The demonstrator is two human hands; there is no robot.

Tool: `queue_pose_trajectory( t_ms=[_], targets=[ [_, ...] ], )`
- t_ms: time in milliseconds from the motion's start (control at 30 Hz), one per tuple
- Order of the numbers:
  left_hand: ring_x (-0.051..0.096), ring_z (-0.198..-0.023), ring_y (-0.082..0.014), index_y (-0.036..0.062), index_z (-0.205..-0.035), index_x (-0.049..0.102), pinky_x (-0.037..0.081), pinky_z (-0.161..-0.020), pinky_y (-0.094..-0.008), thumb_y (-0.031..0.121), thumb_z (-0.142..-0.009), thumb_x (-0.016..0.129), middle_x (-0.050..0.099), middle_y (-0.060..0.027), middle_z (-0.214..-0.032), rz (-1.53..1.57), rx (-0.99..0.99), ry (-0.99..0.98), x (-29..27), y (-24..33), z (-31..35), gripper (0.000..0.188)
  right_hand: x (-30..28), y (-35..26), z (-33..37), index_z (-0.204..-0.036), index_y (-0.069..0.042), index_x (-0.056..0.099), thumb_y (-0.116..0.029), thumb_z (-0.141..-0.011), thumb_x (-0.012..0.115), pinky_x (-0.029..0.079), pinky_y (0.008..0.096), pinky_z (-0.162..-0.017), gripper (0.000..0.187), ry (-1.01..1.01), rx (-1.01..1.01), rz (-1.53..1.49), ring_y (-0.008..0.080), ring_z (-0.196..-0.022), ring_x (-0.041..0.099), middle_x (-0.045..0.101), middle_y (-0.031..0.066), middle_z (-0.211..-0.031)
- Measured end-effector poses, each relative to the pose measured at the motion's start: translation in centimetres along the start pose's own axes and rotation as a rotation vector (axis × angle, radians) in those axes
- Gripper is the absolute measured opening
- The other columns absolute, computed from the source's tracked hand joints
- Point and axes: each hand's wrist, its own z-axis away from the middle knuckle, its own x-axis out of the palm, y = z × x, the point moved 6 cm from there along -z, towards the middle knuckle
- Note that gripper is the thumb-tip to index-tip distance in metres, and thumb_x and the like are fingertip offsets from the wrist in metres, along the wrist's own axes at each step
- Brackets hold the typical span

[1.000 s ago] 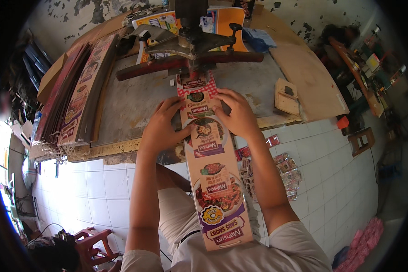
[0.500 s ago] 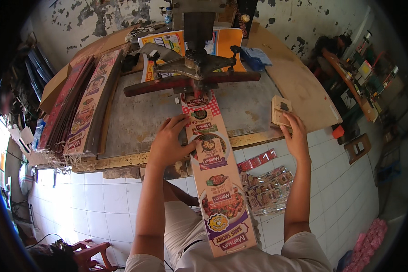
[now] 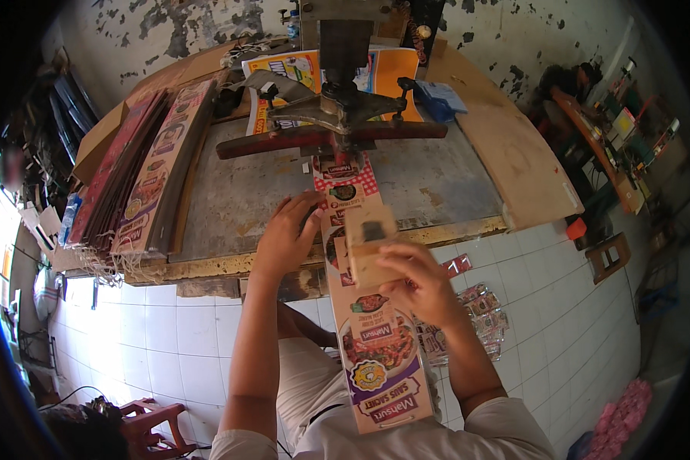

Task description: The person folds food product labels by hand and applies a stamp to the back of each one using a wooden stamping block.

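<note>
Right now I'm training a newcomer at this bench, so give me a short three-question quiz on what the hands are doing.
1. True or false: the left hand rests on the long printed strip.
2. What does the right hand hold? A) a wooden block B) scissors C) a blue cloth
3. Over which end of the strip does the press stand, far or near?

Key
1. True; it lies at the strip's left edge.
2. A; the wooden block is held above the strip.
3. The far end, on the workbench.
</note>
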Motion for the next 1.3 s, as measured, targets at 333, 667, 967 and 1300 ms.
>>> queue_pose_trajectory(
  t_ms=[333,667,967,1300],
  targets=[
    [0.061,-0.143,-0.0432,0.0051,-0.142,0.072,0.044,-0.125,-0.0513,0.022,-0.113,0.056,0.071,-0.0183,-0.149,0.017,-0.03,0.012,-0.2,0.6,-0.2,0.037,-4.7,2.5,1.1,-0.143,-0.011,0.073,-0.028,-0.099,0.086,0.044,0.0531,-0.122,0.049,0.119,0.051,0.297,0.0376,-0.143,0.061,0.066,0.0134,-0.154],
    [0.061,-0.144,-0.0437,0.0056,-0.142,0.073,0.043,-0.128,-0.0522,0.024,-0.112,0.058,0.071,-0.018,-0.15,-0.024,-0.037,0.001,0.1,0.1,0.0,0.038,-12.2,13.2,3.0,-0.145,-0.007,0.073,-0.038,-0.103,0.081,0.045,0.0516,-0.122,0.053,0.135,0.369,0.634,0.0384,-0.15,0.056,0.065,0.0146,-0.158],
    [0.061,-0.145,-0.0425,0.0051,-0.141,0.073,0.04,-0.13,-0.0527,0.025,-0.112,0.062,0.071,-0.018,-0.15,-0.027,-0.02,-0.004,0.2,0.0,0.0,0.037,-10.6,12.8,0.4,-0.118,-0.006,0.085,-0.036,-0.096,0.088,0.053,0.0487,-0.102,0.037,0.341,0.328,0.756,0.035,-0.115,0.064,0.074,0.0083,-0.129],
    [0.062,-0.143,-0.043,0.0022,-0.139,0.074,0.046,-0.124,-0.0509,0.022,-0.11,0.067,0.072,-0.019,-0.148,-0.032,-0.007,0.012,0.1,0.4,0.1,0.036,-11.4,13.0,-0.4,-0.112,-0.008,0.086,-0.028,-0.095,0.089,0.056,0.0464,-0.096,0.026,0.329,0.393,0.699,0.0335,-0.11,0.066,0.076,0.0063,-0.119]
  ],
)
